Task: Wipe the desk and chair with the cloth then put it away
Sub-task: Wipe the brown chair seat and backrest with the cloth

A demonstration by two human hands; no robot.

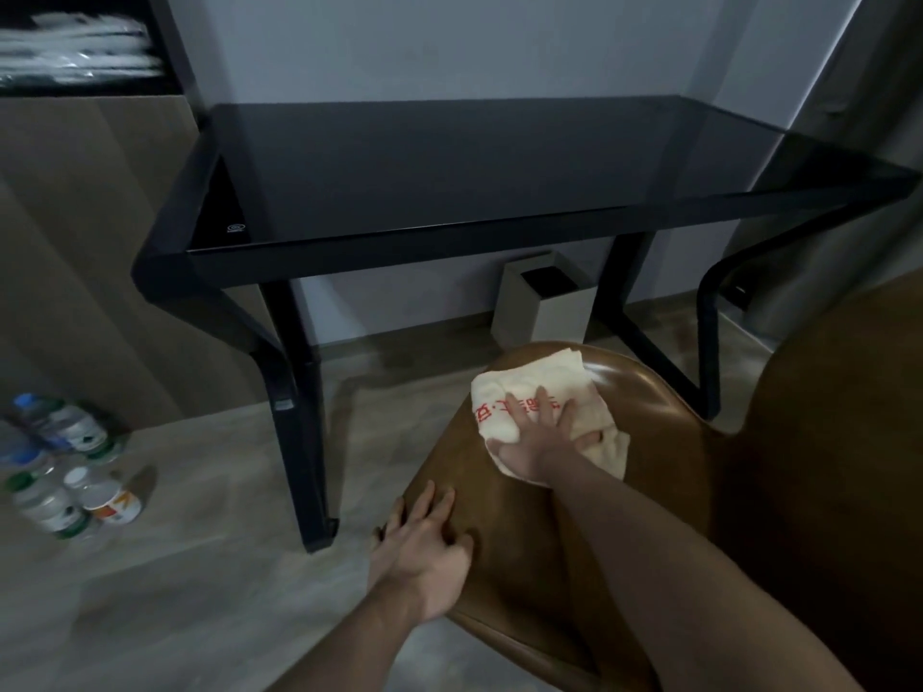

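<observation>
- Right forearm, nearest the lens, is reaching across the chair (499,531) seat; brown leather-like shell, seat in front of the person, tall back rising at the right.
- Desk (449,162) is standing beyond the chair: black glossy top, nothing on it, black angled legs. Whether it has been wiped I cannot tell from its surface.
- Pale bin (544,312) is sitting under the desk against the wall; a cluster of bottles (65,467) is lying on the floor at far left.
- Cloth (544,392), cream with red lettering, is lying bunched on the far part of the seat, near its front edge.
- Right hand (539,437) is pressing flat on the cloth, fingers spread wide, palm down; not pinching it.
- Left hand (424,551) is resting open on the seat's near left edge, holding nothing, seemingly steadying the chair.
- Step in hand, as I judge: wiping the chair seat.
- Next move likely calls for sweeping the cloth over the rest of the seat and the back, then finding where it is stowed; no such place is evident.
</observation>
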